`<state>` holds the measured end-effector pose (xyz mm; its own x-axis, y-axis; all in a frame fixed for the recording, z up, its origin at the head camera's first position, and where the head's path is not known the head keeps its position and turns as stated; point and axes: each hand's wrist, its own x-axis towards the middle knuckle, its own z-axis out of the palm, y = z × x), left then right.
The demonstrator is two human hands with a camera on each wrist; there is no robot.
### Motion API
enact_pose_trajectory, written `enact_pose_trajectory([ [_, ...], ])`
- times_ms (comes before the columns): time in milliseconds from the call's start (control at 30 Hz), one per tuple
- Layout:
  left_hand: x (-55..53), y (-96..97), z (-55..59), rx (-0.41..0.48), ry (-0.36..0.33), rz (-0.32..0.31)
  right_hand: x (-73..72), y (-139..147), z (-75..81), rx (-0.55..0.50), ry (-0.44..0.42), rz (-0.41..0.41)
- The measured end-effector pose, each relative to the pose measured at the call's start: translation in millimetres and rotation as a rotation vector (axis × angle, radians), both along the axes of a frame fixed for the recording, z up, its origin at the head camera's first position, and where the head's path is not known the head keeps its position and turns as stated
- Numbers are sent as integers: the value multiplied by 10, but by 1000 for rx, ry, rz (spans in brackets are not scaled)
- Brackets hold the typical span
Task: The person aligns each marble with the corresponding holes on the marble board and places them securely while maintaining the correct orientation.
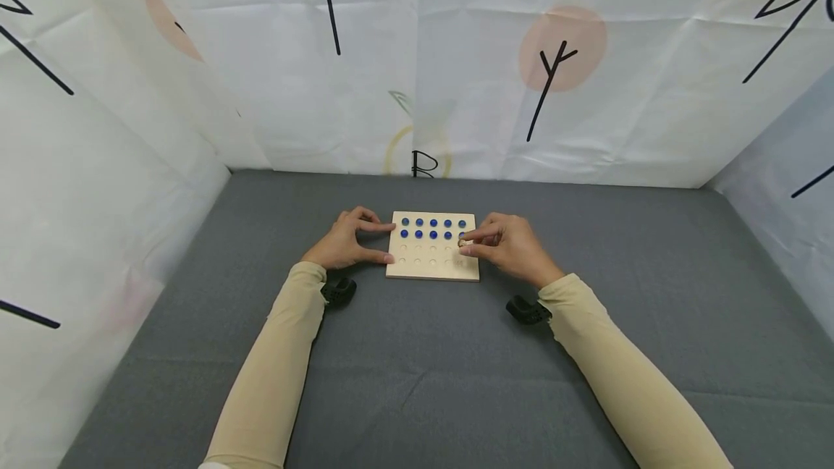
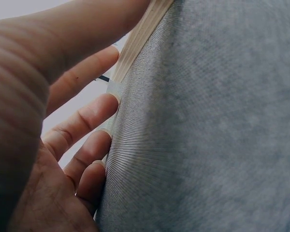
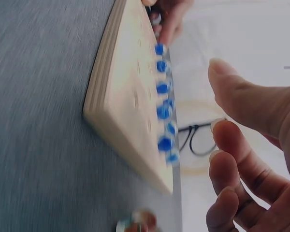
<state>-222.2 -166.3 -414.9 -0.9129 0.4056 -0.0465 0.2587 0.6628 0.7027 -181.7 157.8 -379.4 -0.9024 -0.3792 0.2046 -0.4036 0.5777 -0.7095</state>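
Observation:
A pale wooden board (image 1: 433,271) carries two full rows of blue marbles (image 1: 433,234); the nearer holes have no blue marbles. My left hand (image 1: 345,239) rests beside the board, thumb and index finger straight and touching its left edge. Over the right side, the thumb and index finger of my right hand (image 1: 511,244) close round a small brownish marble (image 1: 461,242). In the right wrist view, the thumb and fingers appear above the board with a gap between them. Blurred brown and green marbles (image 3: 135,223) show beyond the board's right edge, a spot the hand covers in the head view.
A grey cloth (image 1: 417,382) covers the table under the board. White fabric walls (image 1: 469,93) with printed plants enclose the back and sides. Black wrist devices (image 1: 526,311) hang under both sleeves, close to the cloth.

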Motion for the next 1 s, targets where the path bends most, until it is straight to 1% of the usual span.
enact_pose_trajectory([
  [100,5,5,12,1,0,1,-15,-122,0,-10,6,12],
  [333,7,13,25,-5,-3,1,-66,-369,3,39,54,46],
  [733,-1,5,15,-11,-1,-8,-160,-647,-40,102,20,55],
  [1000,7,1,25,6,4,-22,-203,-794,-44,142,-30,65],
])
